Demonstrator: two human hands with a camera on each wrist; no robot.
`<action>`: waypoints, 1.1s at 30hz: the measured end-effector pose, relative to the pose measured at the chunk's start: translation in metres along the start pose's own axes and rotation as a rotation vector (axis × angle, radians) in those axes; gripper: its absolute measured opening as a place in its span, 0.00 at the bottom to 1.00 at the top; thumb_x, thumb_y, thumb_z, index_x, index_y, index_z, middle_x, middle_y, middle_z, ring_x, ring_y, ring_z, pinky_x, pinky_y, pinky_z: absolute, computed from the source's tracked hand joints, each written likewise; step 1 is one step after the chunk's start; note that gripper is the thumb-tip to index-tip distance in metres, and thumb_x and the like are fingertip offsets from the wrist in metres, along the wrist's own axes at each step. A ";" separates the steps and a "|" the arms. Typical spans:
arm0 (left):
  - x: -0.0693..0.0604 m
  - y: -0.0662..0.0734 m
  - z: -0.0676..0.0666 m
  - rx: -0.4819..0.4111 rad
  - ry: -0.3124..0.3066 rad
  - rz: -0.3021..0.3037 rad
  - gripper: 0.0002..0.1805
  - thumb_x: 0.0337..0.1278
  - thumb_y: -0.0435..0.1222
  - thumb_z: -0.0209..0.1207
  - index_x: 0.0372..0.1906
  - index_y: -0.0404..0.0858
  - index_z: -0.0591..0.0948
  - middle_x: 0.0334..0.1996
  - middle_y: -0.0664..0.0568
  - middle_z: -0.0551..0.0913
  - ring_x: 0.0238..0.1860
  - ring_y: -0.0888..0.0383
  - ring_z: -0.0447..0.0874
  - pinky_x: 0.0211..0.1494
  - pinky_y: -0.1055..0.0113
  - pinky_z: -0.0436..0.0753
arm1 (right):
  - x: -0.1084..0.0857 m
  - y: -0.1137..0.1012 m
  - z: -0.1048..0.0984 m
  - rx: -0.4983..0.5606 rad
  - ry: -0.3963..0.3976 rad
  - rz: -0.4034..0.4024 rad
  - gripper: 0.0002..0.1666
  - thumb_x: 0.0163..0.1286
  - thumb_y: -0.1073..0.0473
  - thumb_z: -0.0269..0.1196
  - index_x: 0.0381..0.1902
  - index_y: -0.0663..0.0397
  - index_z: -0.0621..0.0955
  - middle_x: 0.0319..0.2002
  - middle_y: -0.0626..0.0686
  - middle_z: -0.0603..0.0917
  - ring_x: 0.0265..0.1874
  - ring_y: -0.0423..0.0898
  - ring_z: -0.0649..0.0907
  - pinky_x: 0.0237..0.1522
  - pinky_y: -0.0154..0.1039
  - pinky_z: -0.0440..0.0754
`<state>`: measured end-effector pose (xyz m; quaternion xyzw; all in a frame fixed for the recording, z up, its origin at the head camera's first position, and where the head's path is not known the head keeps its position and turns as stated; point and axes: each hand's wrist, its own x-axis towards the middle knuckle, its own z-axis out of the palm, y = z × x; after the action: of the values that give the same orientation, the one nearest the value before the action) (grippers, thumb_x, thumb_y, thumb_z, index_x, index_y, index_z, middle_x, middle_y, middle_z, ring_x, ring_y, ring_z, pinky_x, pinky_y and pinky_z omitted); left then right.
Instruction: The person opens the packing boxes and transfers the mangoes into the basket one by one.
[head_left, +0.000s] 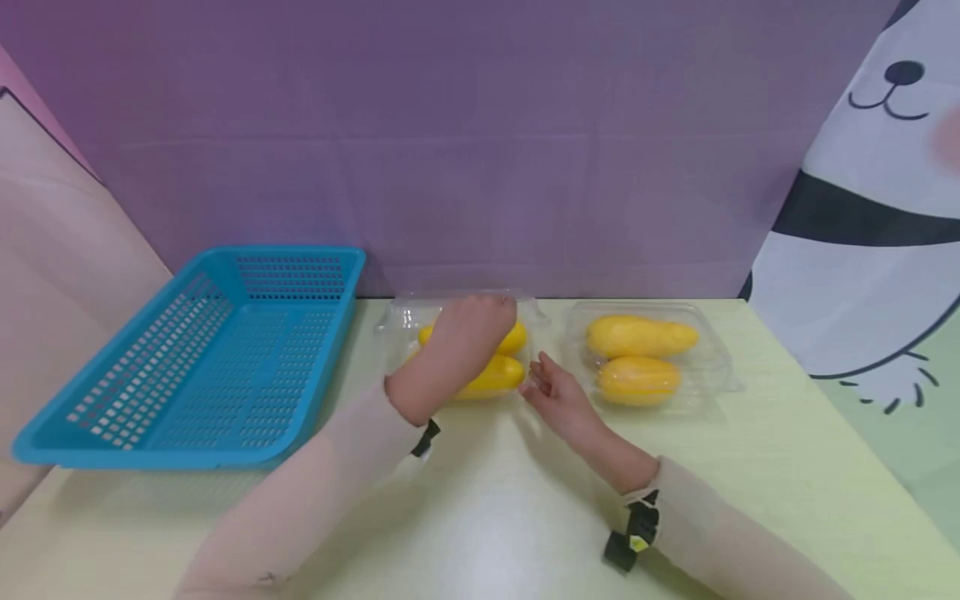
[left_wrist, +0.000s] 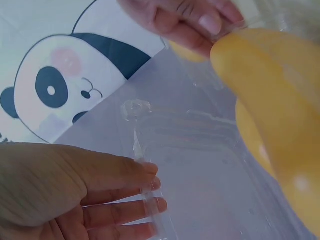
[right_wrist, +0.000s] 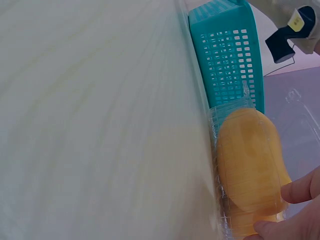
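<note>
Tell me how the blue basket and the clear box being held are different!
The basket is blue; the box is see-through. The basket is bigger than the box. The box holds yellow fruits; the basket holds none. The left hand holds the box's lid; no hand touches the basket. Both rest on the table.

One blue basket [head_left: 247,358], two clear plastic containers [head_left: 705,371], two hands [head_left: 468,346], apparently four yellow oblong fruits [head_left: 639,381].

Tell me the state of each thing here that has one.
Blue plastic basket: upright, open-topped
Left plastic container: lid open, two yellow fruits inside
Right plastic container: seemingly closed, two yellow fruits inside
Left hand: pinching the open lid
Right hand: at left container's right end
</note>
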<state>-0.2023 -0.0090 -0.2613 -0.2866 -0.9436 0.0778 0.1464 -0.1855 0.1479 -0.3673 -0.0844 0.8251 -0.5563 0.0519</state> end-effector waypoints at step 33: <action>0.069 -0.045 -0.017 -0.170 -0.081 -0.113 0.14 0.61 0.25 0.54 0.49 0.38 0.80 0.41 0.48 0.82 0.39 0.52 0.78 0.44 0.61 0.82 | 0.000 0.000 0.000 0.018 0.012 0.022 0.37 0.70 0.66 0.54 0.68 0.77 0.51 0.66 0.73 0.60 0.65 0.65 0.65 0.61 0.52 0.68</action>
<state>-0.2745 -0.0061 -0.2192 -0.2408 -0.9666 0.0007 0.0872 -0.1857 0.1477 -0.3669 -0.0715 0.8211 -0.5637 0.0540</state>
